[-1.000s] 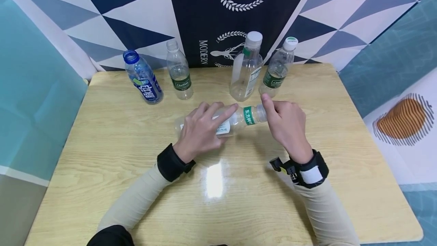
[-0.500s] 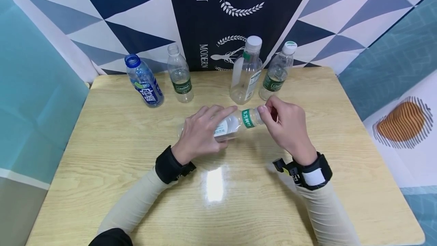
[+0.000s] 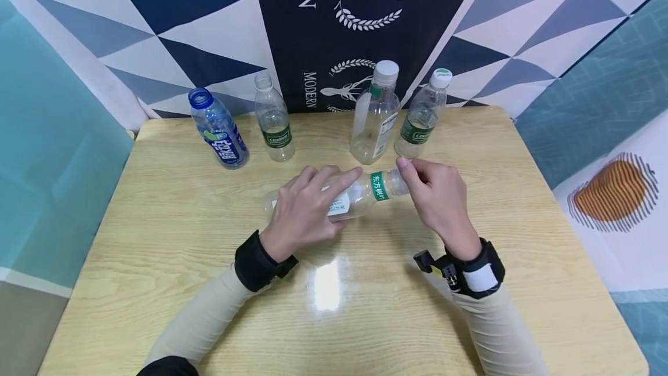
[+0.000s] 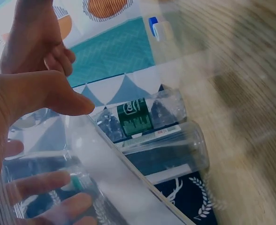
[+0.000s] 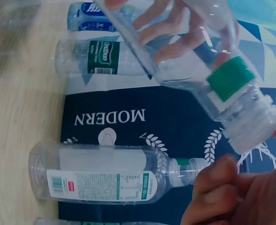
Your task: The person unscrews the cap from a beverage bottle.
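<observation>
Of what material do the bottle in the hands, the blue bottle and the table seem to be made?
Held bottle: likely clear, glossy plastic; the left hand shows through it, though glass looks similar.
Blue bottle: probably plastic, shiny; its see-through wall is tinted.
Table: wood or wood-look laminate, glossy; it shows grain and a bright reflection.

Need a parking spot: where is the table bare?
Bare table lies between the sleeves, right of the right hand, left of the left hand, and between the left green-labelled bottle and the tall bottle. Crowded: behind the neck of the held bottle, where the tall bottle and right green-labelled bottle stand close.
</observation>
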`<state>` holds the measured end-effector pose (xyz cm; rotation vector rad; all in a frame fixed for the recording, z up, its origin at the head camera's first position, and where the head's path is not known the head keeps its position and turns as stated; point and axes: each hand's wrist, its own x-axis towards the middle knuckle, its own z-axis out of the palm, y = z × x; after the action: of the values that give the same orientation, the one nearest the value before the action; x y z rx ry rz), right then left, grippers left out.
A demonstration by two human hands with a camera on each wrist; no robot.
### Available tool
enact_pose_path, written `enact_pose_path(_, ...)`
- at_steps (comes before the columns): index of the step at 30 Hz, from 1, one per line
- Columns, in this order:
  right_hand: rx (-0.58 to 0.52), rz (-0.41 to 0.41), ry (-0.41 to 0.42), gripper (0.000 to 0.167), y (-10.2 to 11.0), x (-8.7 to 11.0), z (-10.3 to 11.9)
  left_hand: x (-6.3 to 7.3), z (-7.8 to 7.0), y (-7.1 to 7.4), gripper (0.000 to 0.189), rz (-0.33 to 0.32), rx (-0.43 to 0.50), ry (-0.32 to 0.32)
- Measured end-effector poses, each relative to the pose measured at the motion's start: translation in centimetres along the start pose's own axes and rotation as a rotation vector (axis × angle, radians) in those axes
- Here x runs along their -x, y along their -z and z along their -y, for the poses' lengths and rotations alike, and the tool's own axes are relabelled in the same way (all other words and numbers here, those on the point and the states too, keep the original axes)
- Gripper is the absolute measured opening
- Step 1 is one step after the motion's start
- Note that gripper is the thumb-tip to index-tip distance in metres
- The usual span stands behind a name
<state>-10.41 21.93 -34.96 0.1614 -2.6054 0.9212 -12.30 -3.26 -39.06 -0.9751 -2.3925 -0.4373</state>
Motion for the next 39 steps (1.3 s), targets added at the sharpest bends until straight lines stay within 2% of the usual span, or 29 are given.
enact_pose_path(4,-0.028,0.062,-0.036,0.061,0.2,0.0,0.1,0.0,0.1,-0.1,0.096,0.014,0.019,0.016)
enact_pose_path(12,-0.119,0.087,0.136,0.021,1.0,-0.1,-0.2,-0.1,0.7,-0.3,0.101,0.078,0.080,0.071)
enact_pose_path(16,-0.211,0.082,0.195,0.020,1.2,-0.1,-0.2,-0.1,0.7,-0.2,0.102,0.073,0.077,0.080)
enact_pose_path(19,-0.258,0.064,0.159,0.017,1.0,-0.2,0.0,-0.1,0.6,-0.1,0.102,0.060,0.066,0.074)
enact_pose_path(23,-0.284,0.054,0.051,0.020,0.7,-0.3,0.4,-0.2,0.6,0.0,0.100,0.041,0.051,0.055)
enact_pose_path(28,-0.227,0.089,-0.049,0.033,0.8,-0.5,0.5,-0.2,0.6,0.0,0.099,0.022,0.041,0.051)
enact_pose_path(32,-0.214,0.117,-0.050,0.040,0.9,-0.5,0.4,-0.2,0.6,0.0,0.099,0.023,0.041,0.053)
enact_pose_path(39,-0.193,0.139,0.060,0.024,1.5,-0.4,0.1,-0.1,0.8,-0.2,0.101,0.037,0.047,0.054)
